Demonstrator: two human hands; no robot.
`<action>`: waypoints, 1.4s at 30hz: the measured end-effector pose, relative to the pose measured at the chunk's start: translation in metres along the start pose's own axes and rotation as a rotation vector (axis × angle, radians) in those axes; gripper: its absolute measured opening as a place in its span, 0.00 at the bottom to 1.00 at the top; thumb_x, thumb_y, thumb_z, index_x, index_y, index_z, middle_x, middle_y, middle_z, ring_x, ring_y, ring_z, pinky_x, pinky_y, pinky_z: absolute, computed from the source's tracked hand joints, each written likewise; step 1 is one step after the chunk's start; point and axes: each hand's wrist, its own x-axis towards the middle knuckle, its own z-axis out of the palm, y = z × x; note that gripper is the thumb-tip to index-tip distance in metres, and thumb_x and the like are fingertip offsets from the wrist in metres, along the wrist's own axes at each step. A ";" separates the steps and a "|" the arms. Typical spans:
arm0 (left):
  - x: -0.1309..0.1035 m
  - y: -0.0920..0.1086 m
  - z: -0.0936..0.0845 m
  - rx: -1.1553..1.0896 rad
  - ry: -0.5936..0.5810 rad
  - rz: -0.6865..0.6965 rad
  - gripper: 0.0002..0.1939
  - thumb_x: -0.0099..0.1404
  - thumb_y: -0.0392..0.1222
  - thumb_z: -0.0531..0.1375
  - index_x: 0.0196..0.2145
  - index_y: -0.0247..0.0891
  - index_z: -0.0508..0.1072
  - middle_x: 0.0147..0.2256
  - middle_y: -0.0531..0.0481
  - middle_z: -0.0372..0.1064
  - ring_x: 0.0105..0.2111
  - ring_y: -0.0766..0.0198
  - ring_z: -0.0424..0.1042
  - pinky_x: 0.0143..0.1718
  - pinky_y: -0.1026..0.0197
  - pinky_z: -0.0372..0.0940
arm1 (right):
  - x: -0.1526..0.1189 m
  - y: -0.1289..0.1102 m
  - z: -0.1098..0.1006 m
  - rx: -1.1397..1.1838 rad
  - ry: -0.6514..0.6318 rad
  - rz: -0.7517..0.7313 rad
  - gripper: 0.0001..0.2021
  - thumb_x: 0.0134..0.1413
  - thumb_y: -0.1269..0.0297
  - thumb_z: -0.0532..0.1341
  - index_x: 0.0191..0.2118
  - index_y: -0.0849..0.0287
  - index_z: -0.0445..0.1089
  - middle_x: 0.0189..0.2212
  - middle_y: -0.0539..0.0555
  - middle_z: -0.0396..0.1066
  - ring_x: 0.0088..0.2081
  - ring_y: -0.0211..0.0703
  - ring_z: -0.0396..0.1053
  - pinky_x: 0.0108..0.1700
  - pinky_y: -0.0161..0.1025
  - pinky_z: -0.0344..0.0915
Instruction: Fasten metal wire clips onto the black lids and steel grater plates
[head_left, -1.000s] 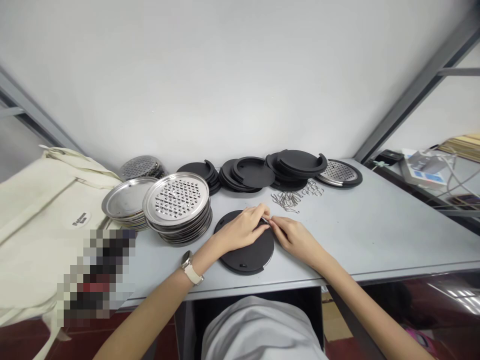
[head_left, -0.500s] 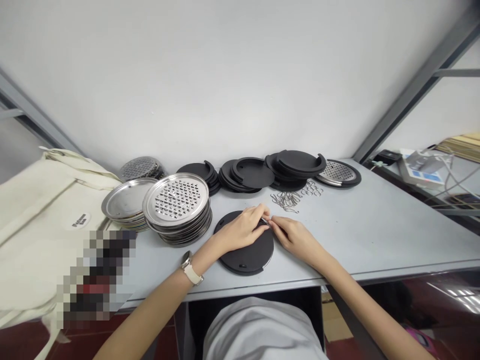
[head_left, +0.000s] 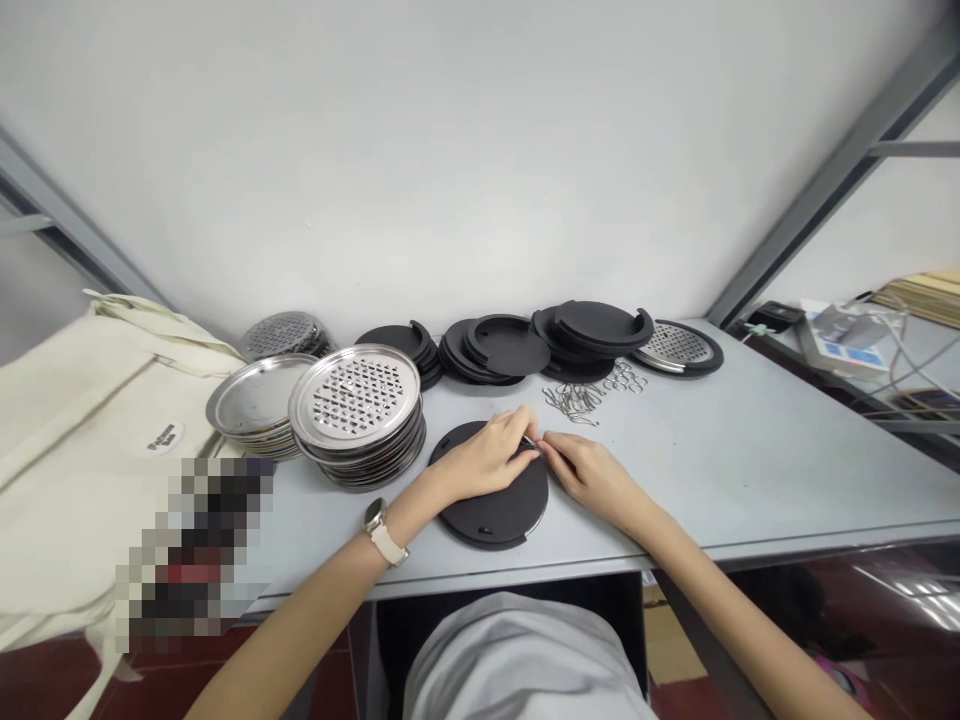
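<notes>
A black round base (head_left: 491, 515) lies flat on the table in front of me, with small slots and a strip of bare metal at its right edge. Across its top rests my left hand (head_left: 487, 458), its thumb and fingers closed at the upper right rim. My right hand (head_left: 589, 473) meets it there, pinching a thin shiny metal piece (head_left: 532, 442) that looks like a wire hook. The fingers hide most of that piece. Just beyond the hands lies a pile of wire hooks (head_left: 572, 401), beside several metal rings (head_left: 624, 377).
At left stand stacks of metal grater discs (head_left: 356, 400) and plain metal plates (head_left: 259, 395). Black round parts (head_left: 510, 347) are piled along the wall. A grater disc in a black ring (head_left: 679, 347) lies back right. A cream cloth bag (head_left: 90, 420) covers the table's left end.
Both hands stay at the rim of the black base with almost no movement. The view has shifted very slightly.
</notes>
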 end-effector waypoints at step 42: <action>0.001 -0.001 0.002 -0.019 -0.025 0.014 0.06 0.67 0.35 0.52 0.38 0.40 0.53 0.38 0.47 0.61 0.41 0.58 0.66 0.45 0.54 0.65 | -0.004 -0.010 0.009 -0.135 0.097 0.015 0.14 0.65 0.66 0.46 0.29 0.56 0.61 0.24 0.54 0.68 0.28 0.46 0.67 0.32 0.38 0.59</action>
